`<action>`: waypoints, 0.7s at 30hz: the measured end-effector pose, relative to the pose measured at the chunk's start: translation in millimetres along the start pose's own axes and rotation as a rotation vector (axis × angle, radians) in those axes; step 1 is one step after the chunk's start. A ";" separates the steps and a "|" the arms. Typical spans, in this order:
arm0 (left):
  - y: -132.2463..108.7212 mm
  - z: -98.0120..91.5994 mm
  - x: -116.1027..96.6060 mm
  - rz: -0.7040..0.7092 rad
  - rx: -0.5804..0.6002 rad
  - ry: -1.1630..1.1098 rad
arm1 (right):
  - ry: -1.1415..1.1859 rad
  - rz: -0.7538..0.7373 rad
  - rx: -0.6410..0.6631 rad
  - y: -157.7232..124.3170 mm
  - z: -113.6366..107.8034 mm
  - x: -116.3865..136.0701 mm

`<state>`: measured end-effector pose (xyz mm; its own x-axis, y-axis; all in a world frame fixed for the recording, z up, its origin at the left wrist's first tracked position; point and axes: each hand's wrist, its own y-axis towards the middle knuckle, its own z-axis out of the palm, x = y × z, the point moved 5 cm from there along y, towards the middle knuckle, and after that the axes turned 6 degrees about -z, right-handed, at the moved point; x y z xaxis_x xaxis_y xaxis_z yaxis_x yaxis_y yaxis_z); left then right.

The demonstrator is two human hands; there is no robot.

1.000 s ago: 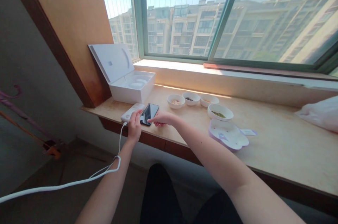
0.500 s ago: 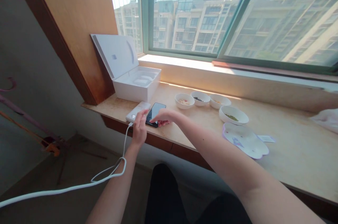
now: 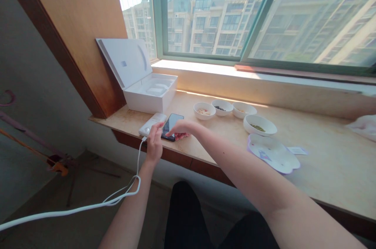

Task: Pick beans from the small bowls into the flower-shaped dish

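Observation:
A black smartphone (image 3: 175, 119) lies at the ledge's front edge, tilted slightly, its screen facing up. My left hand (image 3: 154, 143) is closed at the phone's left edge, fingers bunched between it and a white device like a power bank (image 3: 152, 123). A white cable (image 3: 138, 163) plugs into that device and runs down across my left forearm. My right hand (image 3: 181, 127) grips the phone's lower right side, the thumb over the lower screen and the other fingers curled at the edge. Part of the left fingertips is hidden.
Behind the phone stands an open white box (image 3: 147, 102), its lid leaning on the wood panel. Several white bowls, one with green bits (image 3: 260, 125), stand along the ledge. A scalloped white plate (image 3: 276, 157) with purple rim lies nearer, beside a tag. Windows line the back.
The view has shifted very slightly. Both hands stay at the phone in nearly the same pose.

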<state>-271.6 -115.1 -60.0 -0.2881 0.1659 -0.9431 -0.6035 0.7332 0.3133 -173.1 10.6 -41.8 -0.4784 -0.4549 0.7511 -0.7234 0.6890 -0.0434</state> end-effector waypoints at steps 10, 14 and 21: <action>-1.9 1.7 2.8 0.047 -0.005 0.051 | 0.052 0.157 0.039 -7.7 -17.1 -15.5; -5.0 5.1 1.0 0.112 -0.014 0.136 | 0.142 -0.044 -0.140 -31.1 -19.4 -29.5; -8.5 12.0 -3.1 0.144 -0.052 0.267 | 0.260 -0.195 -0.198 -51.9 -22.9 -37.8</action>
<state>-256.7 -113.9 -61.1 -0.5540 0.0814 -0.8285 -0.5776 0.6791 0.4530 -106.2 4.9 -52.8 -0.1806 -0.4469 0.8762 -0.6662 0.7109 0.2253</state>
